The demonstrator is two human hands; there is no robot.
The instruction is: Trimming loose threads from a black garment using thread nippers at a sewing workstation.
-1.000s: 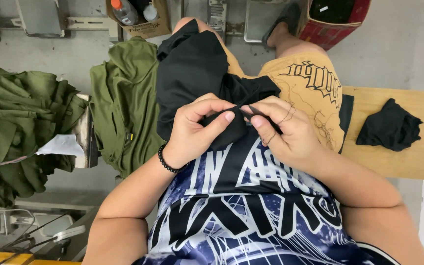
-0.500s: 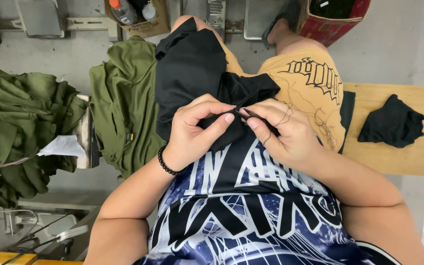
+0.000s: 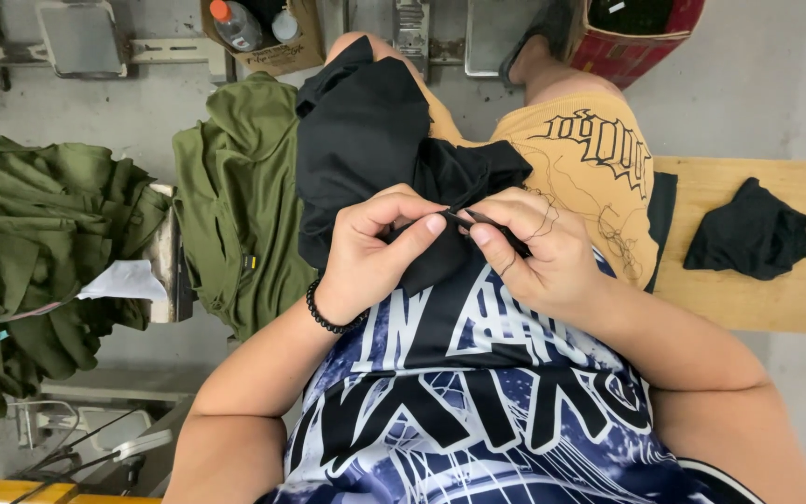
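Observation:
A black garment (image 3: 366,140) lies over my lap and knee. My left hand (image 3: 375,252), with a black bead bracelet at the wrist, pinches a fold of this black fabric between thumb and fingers. My right hand (image 3: 534,252) grips a small dark tool, its tip touching the fabric right beside my left thumb; loose dark threads trail over its fingers. The two hands almost touch above my blue and white patterned shirt. The tool is mostly hidden by my fingers.
A green garment (image 3: 235,215) hangs to the left of my lap, and a heap of green garments (image 3: 39,243) lies further left. A small black cloth piece (image 3: 748,229) rests on a wooden bench (image 3: 757,299) at right. A cardboard box with bottles (image 3: 263,33) stands on the floor.
Both hands stay on the black fabric with only slight finger shifts; my right hand's fingers have drawn a little closer to my left thumb.

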